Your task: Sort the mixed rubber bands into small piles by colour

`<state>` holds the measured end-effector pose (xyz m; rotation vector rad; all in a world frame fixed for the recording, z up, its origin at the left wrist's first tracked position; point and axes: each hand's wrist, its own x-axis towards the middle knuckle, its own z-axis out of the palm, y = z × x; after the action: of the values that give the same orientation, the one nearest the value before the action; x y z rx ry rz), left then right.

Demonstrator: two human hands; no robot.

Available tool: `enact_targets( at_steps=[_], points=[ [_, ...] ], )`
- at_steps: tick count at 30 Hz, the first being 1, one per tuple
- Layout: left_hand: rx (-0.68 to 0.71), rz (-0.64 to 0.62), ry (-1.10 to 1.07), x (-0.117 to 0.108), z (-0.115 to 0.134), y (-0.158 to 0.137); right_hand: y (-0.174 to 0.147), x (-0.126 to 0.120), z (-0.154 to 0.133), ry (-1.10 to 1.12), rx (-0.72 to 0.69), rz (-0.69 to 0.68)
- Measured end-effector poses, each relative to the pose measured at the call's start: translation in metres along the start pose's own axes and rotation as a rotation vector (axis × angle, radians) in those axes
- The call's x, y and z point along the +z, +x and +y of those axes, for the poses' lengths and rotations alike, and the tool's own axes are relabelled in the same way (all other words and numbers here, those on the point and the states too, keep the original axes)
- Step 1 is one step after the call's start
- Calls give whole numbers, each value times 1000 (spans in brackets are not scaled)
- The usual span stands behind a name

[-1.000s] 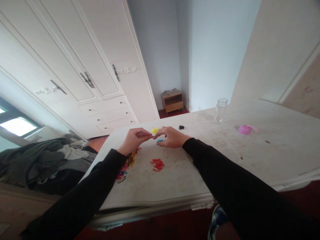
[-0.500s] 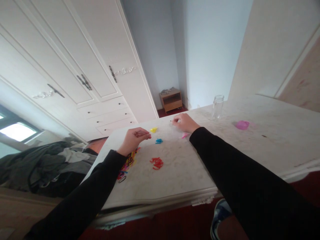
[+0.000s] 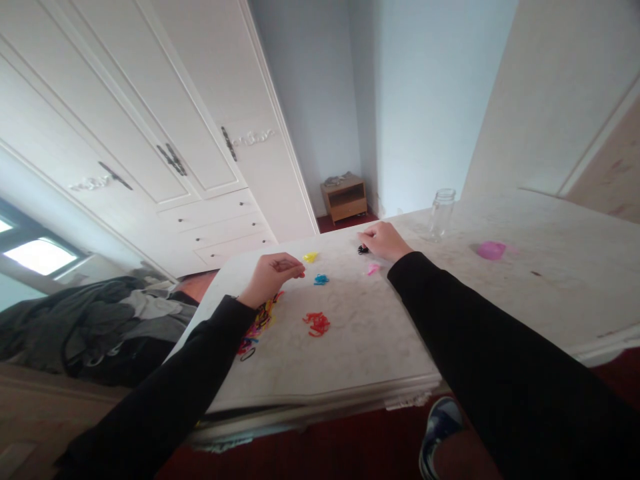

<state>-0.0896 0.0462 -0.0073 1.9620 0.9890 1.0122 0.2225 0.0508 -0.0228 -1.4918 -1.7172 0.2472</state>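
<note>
My left hand (image 3: pixel 273 277) is closed in a pinch on a small red rubber band (image 3: pixel 302 274), held above the table. Under its wrist lies a mixed heap of coloured rubber bands (image 3: pixel 263 323). My right hand (image 3: pixel 386 241) is closed at the far side, its fingertips at a small pile of black rubber bands (image 3: pixel 363 250); whatever they pinch is hidden. Separate little piles lie between and near the hands: yellow bands (image 3: pixel 311 257), blue bands (image 3: pixel 321 280), red bands (image 3: pixel 317 324) and pink bands (image 3: pixel 373 269).
A clear glass jar (image 3: pixel 442 215) stands uncapped on the white table (image 3: pixel 370 347), right of my right hand. Beyond it lies a flat pink piece (image 3: pixel 491 251). Dark clothes (image 3: pixel 100 327) are heaped past the table's left edge. A wardrobe (image 3: pixel 200 100) stands behind.
My right hand has shifted slightly right, and the black pile beside its fingertips now shows. The left hand keeps its pinch on the red band. The whole view has moved a little.
</note>
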Motion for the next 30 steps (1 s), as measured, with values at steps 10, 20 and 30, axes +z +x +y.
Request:
enact_targets(
  at_steps=[10, 20, 30],
  points=[
    [-11, -2, -15, 1, 1, -1, -9, 3, -37, 52, -200, -57],
    [-22, -54, -20, 2, 1, -4, -39, 30, -83, 312, -504, -415],
    [-32, -74, -5, 2, 0, -5, -32, 24, -79, 302, -306, -280]
  ],
)
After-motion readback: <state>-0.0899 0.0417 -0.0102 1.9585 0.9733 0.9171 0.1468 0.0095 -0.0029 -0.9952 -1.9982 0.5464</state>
